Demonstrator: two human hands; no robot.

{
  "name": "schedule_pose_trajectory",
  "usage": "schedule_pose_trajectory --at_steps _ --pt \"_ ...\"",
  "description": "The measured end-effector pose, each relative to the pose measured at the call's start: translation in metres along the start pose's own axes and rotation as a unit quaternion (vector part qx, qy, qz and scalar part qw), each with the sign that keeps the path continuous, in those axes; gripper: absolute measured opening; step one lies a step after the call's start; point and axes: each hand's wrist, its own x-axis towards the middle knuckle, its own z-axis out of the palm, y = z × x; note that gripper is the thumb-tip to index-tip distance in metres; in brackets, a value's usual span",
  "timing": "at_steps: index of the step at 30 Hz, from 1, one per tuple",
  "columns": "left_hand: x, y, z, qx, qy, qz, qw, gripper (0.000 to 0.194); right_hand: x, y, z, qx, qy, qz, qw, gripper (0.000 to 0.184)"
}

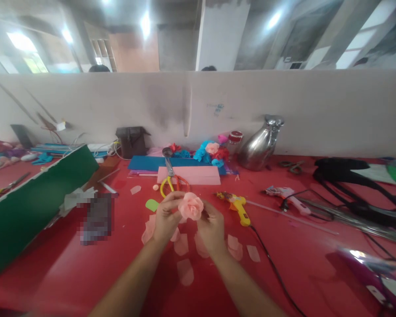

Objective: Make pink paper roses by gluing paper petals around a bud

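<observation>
Nearest me, loose pale-pink rounded paper petals [185,273] lie on the red tabletop [69,277]. Beyond, held up over it, my left hand [165,216] and right hand [212,226] pinch the layered pink paper rose [191,207] from either side (lightly is best, or its ruffles may crush). Past my right hand lies the yellow plastic glue gun [240,210], nozzle best avoided.

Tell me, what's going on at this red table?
A person is holding a pink rose between the left hand and the right hand, raised over the red table. Loose pink petal pieces lie around and beneath the hands. A yellow glue gun lies on the right, held by neither hand. Scissors lie just beyond the left hand, with a cluster of blue, red and pink flowers farther back.
</observation>
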Motion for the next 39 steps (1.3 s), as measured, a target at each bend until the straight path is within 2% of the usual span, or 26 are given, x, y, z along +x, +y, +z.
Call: schedule_pose_trajectory --at_steps 4,13,17,22,27,30,35,39 --pt "0.001 -0.002 -0.003 0.06 0.0 0.057 0.997 0.013 0.0 0.001 0.001 0.034 -0.004 0.007 0.999 0.015" --pt "-0.001 0.006 0.003 0.147 -0.031 0.118 0.982 0.019 0.005 0.004 0.001 0.053 -0.013 0.04 0.998 0.007" --pt "-0.003 0.009 0.006 0.216 -0.043 0.169 0.961 0.025 0.008 0.01 0.001 0.125 -0.042 0.056 0.99 0.006" --pt "-0.005 0.009 0.006 0.25 -0.035 0.202 0.946 0.029 0.009 0.013 0.001 0.168 -0.081 0.073 0.98 0.01" --pt "-0.007 0.01 0.005 0.264 -0.029 0.219 0.939 0.036 0.009 0.016 0.001 0.157 -0.078 0.076 0.982 0.014" --pt "-0.008 0.011 0.004 0.278 -0.013 0.233 0.932 0.039 0.011 0.017 0.0 0.112 -0.046 0.051 0.991 0.021" --pt "-0.008 0.012 0.005 0.219 0.024 0.162 0.962 0.029 0.015 0.019 -0.004 0.027 0.025 -0.007 0.999 0.02" --pt "-0.001 0.007 0.004 0.124 0.103 0.042 0.986 0.005 0.013 0.021 -0.005 -0.005 0.031 -0.037 0.999 0.024"
